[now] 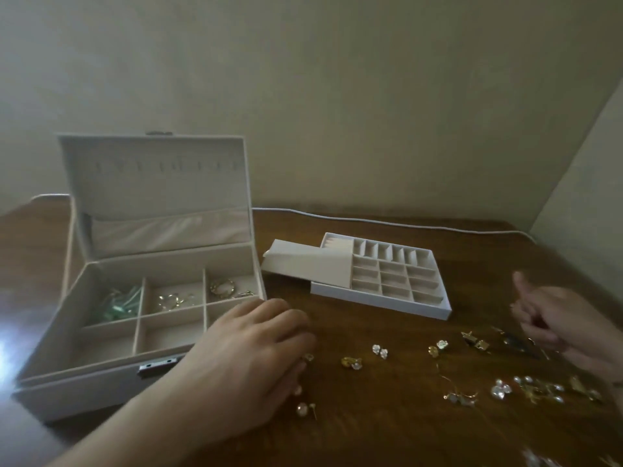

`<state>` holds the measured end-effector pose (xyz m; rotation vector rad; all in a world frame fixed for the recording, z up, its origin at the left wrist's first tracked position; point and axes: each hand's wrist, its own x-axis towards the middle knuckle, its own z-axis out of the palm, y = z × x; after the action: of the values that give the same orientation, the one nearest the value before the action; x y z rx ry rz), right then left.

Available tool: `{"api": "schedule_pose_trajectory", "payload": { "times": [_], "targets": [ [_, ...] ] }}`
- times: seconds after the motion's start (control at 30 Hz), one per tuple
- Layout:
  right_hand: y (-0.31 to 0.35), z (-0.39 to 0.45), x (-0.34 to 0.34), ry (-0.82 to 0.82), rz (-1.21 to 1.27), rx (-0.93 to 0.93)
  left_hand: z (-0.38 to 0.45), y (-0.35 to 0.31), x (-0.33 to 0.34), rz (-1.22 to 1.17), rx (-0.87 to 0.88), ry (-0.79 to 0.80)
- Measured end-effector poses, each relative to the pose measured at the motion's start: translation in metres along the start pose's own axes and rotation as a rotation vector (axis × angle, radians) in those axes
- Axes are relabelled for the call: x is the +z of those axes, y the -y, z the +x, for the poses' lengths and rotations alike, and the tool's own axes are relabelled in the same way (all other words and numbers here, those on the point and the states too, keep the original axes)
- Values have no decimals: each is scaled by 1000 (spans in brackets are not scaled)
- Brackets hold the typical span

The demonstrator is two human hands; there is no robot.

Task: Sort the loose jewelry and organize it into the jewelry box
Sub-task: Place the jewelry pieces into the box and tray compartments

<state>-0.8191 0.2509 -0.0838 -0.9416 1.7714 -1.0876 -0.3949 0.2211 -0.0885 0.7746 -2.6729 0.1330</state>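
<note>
A white jewelry box (50, 335) stands open at the left, lid upright. Its back compartments hold green pieces (123, 303), thin gold rings (173, 299) and gold hoops (224, 286); the front compartments look bare. A white divided tray (381, 303) lies to the right of the box, with a beige flap (305, 266) partly over it. Loose gold and pearl earrings (380, 351) are scattered on the wooden table (387, 426). My left hand (249, 352) rests palm down beside the box, fingertips on small earrings. My right hand (553, 313) hovers over the pieces at the right, fingers curled.
A white cable (387, 224) runs along the table's back edge by the wall. More pearl and gold pieces (539, 389) lie near the front right. A wall corner closes in at the right.
</note>
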Motion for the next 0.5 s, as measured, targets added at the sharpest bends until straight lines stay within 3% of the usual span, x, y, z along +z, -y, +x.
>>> {"api": "schedule_pose_trajectory", "payload": {
  "times": [0.17, 0.37, 0.5],
  "targets": [
    [28, 6, 26, 123, -189, 54, -17, 14, 2, -20, -76, -123],
    [83, 29, 105, 151, -664, -350, -17, 15, 9, -96, -90, -191],
    [96, 52, 157, 63, -958, -519, -19, 18, 14, -89, -69, -216]
  ]
}}
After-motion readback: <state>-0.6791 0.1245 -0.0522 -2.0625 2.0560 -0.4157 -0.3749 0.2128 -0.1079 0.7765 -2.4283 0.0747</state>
